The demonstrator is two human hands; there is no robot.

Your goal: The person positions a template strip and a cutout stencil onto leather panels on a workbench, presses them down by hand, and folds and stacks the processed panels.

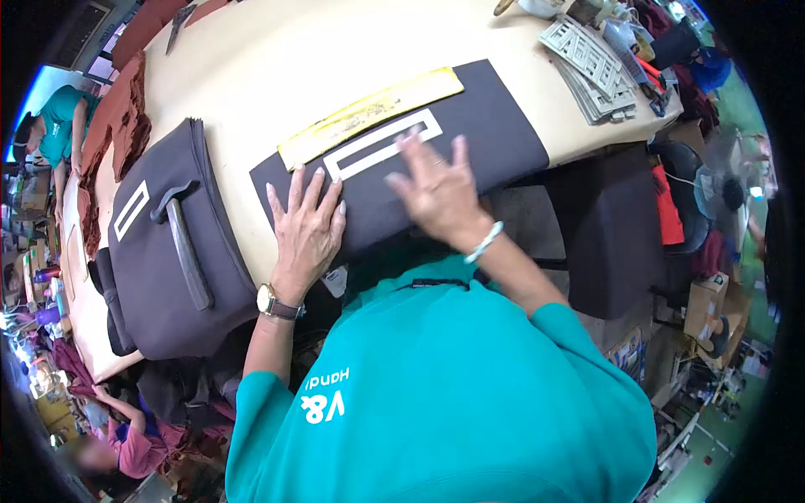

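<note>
My left hand [307,225] lies flat, fingers spread, on the front left part of a dark sheet [495,117] that looks like leather or fabric. Over the same sheet is my right hand [443,186], slightly blurred, with its fingers apart and nothing held. Its fingertips are at a white rectangular outline [369,159] on the sheet; whether they touch it I cannot tell. Just behind the outline rests a long yellow strip [369,117] with worn dark marks.
To the left, a hammer [186,247] lies on a stack of dark sheets [155,277] bearing another white outline [131,210]. Letter stencils [591,63] are piled at the table's [251,67] back right. Reddish-brown hides [130,117] hang at the left edge, near two other people.
</note>
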